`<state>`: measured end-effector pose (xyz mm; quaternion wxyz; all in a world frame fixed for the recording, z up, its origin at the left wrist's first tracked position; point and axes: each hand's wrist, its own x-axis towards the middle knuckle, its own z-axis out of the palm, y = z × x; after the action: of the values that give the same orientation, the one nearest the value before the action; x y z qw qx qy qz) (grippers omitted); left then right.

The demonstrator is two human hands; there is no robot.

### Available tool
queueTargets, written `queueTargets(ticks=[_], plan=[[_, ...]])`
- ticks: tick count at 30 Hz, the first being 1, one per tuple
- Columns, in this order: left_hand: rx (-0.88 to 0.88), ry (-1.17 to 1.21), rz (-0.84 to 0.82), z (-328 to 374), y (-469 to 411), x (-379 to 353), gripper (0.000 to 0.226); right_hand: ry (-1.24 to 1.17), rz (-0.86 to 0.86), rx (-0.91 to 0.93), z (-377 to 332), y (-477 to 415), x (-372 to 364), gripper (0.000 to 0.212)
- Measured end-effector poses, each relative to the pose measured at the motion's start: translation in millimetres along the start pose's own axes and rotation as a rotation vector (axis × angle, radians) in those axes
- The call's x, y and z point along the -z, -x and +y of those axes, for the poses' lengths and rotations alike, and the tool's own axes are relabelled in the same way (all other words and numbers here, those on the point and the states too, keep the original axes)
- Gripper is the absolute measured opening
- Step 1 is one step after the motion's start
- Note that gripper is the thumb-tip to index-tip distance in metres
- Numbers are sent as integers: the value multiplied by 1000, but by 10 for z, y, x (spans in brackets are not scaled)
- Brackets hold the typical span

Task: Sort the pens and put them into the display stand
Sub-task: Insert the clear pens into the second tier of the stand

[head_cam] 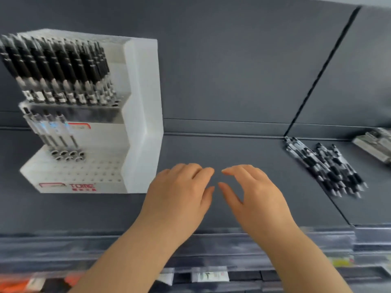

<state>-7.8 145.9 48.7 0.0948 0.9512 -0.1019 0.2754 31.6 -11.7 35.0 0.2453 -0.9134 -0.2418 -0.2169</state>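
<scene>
**While both hands hang empty, the pens sit in two places**

Where the grey shelf [213,152] meets its back panel, a white tiered display stand [143,115] stands at the left, with red "TOME" lettering on its front face. Its top tier is packed with black pens [57,66], upright in close rows and leaning slightly left. On the tier below, four clear-barrelled pens [53,132] with bluish labels stand side by side at the left end. The lowest step is a white block drilled with rows of small holes; a cluster of metal-rimmed sockets [67,156] lies at its back left, just under the clear pens. What these sockets are is too blurred to tell.

Well apart from the stand, on the right of the shelf, a loose pile of black-and-white pens [325,168] lies flat, tips pointing toward the front right. Just beyond it, at the picture's right edge, is a grey carton [376,144], cut off by the frame.

Between stand and pile, the left hand [179,195] and the right hand [254,193] are held palm down over the bare shelf, fingertips nearly meeting. Both have fingers loosely curved and grip nothing; whether they touch the surface cannot be told.

Along the front edge run clear plastic bins [232,246], heavily blurred, with orange packets [17,282] showing at the lower left.
</scene>
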Motion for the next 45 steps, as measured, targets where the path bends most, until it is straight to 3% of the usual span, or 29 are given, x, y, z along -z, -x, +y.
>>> queueTargets(ticks=[8,21,28,40,45], plan=[[18,27,-70,926,-96,-391,34,-25,-122,-66,834,354,451,27],[13,26,-131,897,-476,-769,37,-2,-201,-217,1277,123,545,33],[-43,66,-153,1243,-755,-1090,38,30,-212,-317,1771,117,777,33],[13,48,-155,2681,-1250,-1834,36,8,-276,-227,3370,-7,1338,26],[108,1,-164,2977,-1381,-1938,34,97,-517,-352,3798,-222,1305,27]])
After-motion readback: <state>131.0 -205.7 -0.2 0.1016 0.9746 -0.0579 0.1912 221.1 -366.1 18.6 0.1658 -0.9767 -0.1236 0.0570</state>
